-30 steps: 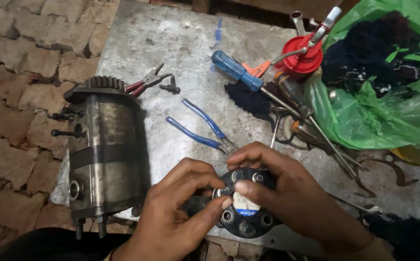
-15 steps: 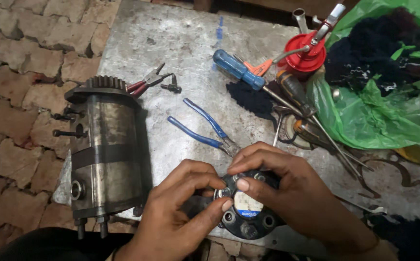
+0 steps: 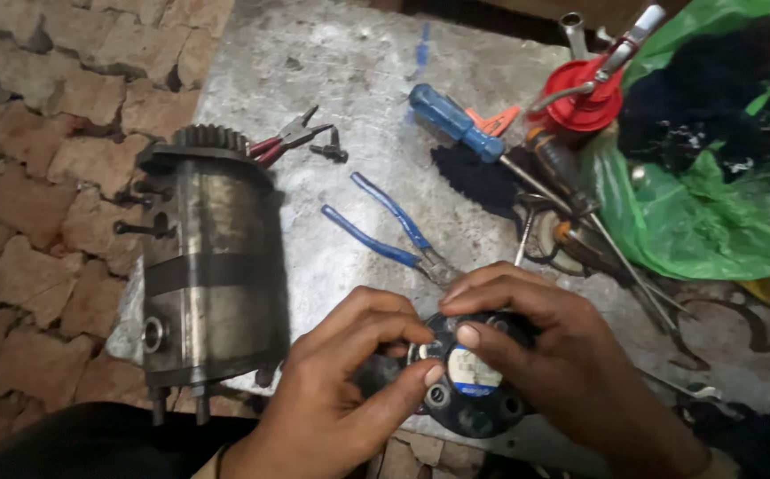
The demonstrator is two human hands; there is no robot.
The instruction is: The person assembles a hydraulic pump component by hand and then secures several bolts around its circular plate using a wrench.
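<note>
Right now, from the head camera, both your hands meet over a black disc [image 3: 472, 390], a round part with bolt holes around its rim and a pale label at its middle. It sits at the near edge of the metal plate [image 3: 332, 71], just right of the motor [image 3: 212, 275].

Your left hand [image 3: 345, 399] comes in from below, fingers curled, thumb and forefinger pinched at the disc's left-centre. Whether they grip a small piece there is too small to tell. Your right hand [image 3: 545, 355] arches over the disc's top and right side, its fingers bent down onto the face, the thumb tip touching near the label.

Blue pliers [image 3: 394, 231] lie just beyond your fingers. Farther off are red pliers [image 3: 287, 140], a blue screwdriver [image 3: 454, 122], a red can [image 3: 587, 99] and a green bag [image 3: 713, 204].
</note>
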